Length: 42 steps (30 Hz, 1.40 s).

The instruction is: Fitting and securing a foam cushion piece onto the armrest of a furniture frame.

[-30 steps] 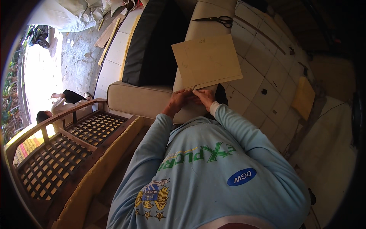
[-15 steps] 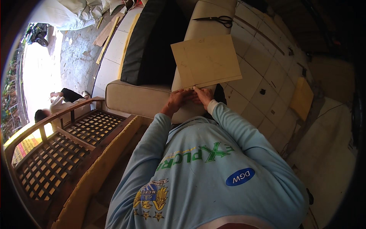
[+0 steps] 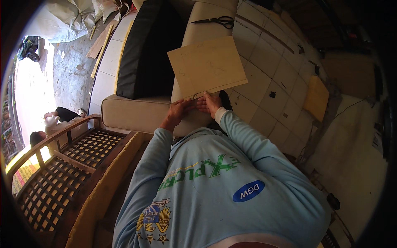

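Observation:
A flat tan sheet with faint pencil marks lies tilted on a long beige padded cushion. Its near edge, with a line drawn along it, meets both my hands. My left hand has its thumb at that edge, fingers pointing right beneath it. Beside it, my right hand pinches the same edge, thumb on top and fingers angled left. The fingertips of the two hands nearly meet. Black-handled scissors rest on the cushion beyond the sheet.
A black cushion stands left of the sheet, behind a beige seat block. Nearer left is a wooden frame with woven straps. A person sits beyond it. At right, a yellow foam piece lies on the tiled floor.
The whole view has shifted, so everything appears further left. My right hand's fingers have separated slightly from the left's; both stay at the sheet's near edge.

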Each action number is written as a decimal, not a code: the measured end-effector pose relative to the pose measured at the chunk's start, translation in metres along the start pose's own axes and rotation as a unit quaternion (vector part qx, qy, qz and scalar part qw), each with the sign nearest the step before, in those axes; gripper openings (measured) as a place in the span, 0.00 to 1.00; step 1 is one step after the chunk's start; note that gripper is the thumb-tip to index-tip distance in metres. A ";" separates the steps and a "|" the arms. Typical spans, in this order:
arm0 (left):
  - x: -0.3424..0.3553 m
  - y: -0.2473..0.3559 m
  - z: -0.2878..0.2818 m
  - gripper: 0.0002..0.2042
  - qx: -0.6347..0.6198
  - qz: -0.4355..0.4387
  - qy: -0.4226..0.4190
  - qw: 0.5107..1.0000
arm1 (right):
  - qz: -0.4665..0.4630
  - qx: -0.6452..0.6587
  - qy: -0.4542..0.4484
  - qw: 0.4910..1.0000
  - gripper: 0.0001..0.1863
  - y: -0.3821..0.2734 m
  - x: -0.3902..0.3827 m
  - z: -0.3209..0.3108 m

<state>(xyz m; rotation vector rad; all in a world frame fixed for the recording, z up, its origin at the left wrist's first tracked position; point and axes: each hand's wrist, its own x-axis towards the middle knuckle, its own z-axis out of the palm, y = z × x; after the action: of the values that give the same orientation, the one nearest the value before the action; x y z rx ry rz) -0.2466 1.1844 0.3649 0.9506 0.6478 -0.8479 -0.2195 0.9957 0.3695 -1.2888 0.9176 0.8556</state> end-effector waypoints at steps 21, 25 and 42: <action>-0.004 0.002 0.003 0.17 0.006 0.011 0.036 0.999 | -0.023 0.044 0.056 0.997 0.23 -0.015 0.008 -0.038; -0.004 0.003 0.003 0.17 0.011 0.000 0.024 1.000 | -0.004 0.013 0.012 1.000 0.23 -0.001 0.002 -0.007; 0.002 0.000 0.000 0.14 -0.066 0.016 0.006 0.998 | 0.010 -0.075 -0.045 0.996 0.24 0.004 -0.003 0.019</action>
<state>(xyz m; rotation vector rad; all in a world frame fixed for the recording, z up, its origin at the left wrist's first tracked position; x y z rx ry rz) -0.2454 1.1839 0.3632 0.8455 0.6881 -0.7623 -0.2229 1.0145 0.3714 -1.3608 0.8083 1.0064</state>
